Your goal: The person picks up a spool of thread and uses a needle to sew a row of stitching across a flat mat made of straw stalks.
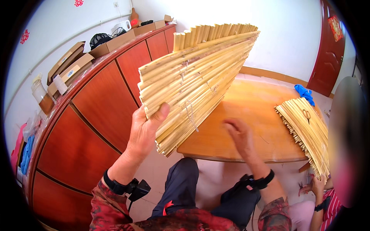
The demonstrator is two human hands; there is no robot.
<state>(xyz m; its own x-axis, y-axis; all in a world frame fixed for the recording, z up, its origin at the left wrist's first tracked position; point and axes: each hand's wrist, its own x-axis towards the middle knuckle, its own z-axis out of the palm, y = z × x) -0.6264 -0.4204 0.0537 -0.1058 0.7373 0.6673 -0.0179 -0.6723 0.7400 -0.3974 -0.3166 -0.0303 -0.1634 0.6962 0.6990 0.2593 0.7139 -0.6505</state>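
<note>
My left hand (144,125) grips the lower left edge of a mat of straight yellow stalks (200,77), thumb in front. The mat is raised and tilted above the table's left end, with loops of thin string tied across its stalks. A stepped row of shorter stalk ends shows along its top edge. Right of the mat and apart from it, my right hand (241,136) hovers over the near part of the table with fingers curled in. Whether anything thin lies between those fingers is hidden.
The wooden table (262,115) carries a second stalk mat (304,129) at its right, with scissors (306,115) on it. A co-worker's hand (318,184) touches that mat's near end. Blue cloth (304,94) lies behind. Left stands a red cabinet (102,104) topped with cardboard boxes (73,67).
</note>
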